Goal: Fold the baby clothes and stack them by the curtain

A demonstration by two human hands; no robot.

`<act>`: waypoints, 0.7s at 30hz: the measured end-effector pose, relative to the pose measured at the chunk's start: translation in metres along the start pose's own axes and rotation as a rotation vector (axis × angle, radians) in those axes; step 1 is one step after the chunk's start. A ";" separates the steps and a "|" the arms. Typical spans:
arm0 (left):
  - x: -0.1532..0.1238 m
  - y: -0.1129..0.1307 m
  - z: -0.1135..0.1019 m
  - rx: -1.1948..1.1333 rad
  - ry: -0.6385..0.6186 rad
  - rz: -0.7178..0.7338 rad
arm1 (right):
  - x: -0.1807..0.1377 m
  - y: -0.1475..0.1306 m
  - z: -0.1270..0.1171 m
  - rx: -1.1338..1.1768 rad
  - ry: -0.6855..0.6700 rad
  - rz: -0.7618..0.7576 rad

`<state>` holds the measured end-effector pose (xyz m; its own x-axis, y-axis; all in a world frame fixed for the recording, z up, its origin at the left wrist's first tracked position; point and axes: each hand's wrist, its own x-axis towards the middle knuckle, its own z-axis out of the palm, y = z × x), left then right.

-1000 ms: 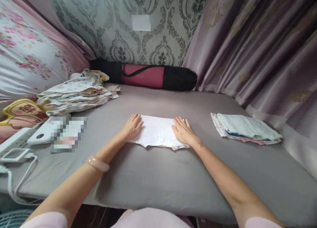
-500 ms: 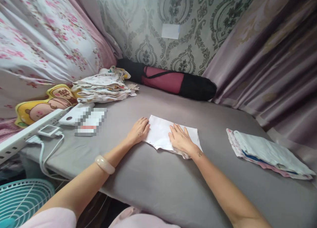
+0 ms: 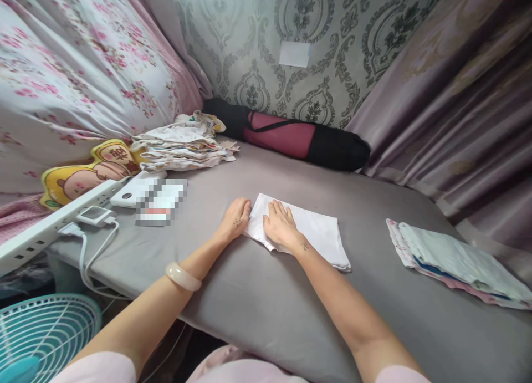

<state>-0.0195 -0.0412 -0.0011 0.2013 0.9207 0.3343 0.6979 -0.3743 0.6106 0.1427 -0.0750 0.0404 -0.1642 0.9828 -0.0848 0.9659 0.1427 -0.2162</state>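
A folded white cloth (image 3: 316,233) lies flat on the grey bed sheet (image 3: 257,294) in front of me. My left hand (image 3: 236,218) rests at the cloth's left edge, fingers together and laid flat on it. My right hand (image 3: 280,226) lies palm down on the left part of the cloth, fingers stretched out, close beside the left hand. A pale bangle (image 3: 183,276) sits on my left wrist.
A pile of folded printed clothes (image 3: 183,147) lies at the back left. A small stack of folded cloths (image 3: 453,258) lies on the right. A black and maroon roll bag (image 3: 299,139) lies along the wall. A power strip (image 3: 54,222), charger and fan (image 3: 41,333) are at the left.
My right hand has slid left across the white cloth, from its right end to beside my left hand. The view has swung to the left.
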 end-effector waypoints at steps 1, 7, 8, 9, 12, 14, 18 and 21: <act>0.000 0.001 -0.001 -0.008 0.002 -0.013 | 0.003 -0.006 -0.003 -0.002 0.011 0.003; 0.000 0.001 -0.003 -0.035 0.010 -0.016 | 0.022 -0.037 0.016 -0.031 0.091 -0.031; 0.001 0.000 -0.003 -0.033 0.007 -0.015 | 0.023 -0.039 0.021 -0.032 0.090 -0.035; 0.001 -0.001 -0.003 -0.029 0.004 -0.013 | 0.024 -0.039 0.025 -0.029 0.093 -0.037; 0.000 -0.004 -0.002 -0.013 -0.012 0.011 | 0.024 -0.039 0.029 0.011 0.098 -0.039; 0.000 -0.005 -0.002 -0.006 -0.021 0.026 | 0.023 -0.037 0.024 0.076 0.090 -0.050; -0.001 -0.007 -0.003 0.021 -0.047 0.022 | 0.012 -0.019 0.003 0.224 0.098 -0.059; -0.002 -0.007 -0.003 0.061 -0.085 0.066 | -0.011 0.015 -0.016 0.200 0.099 -0.020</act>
<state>-0.0263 -0.0404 -0.0039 0.3039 0.9014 0.3085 0.7211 -0.4293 0.5438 0.1622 -0.0816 0.0532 -0.1530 0.9881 0.0149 0.9022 0.1458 -0.4060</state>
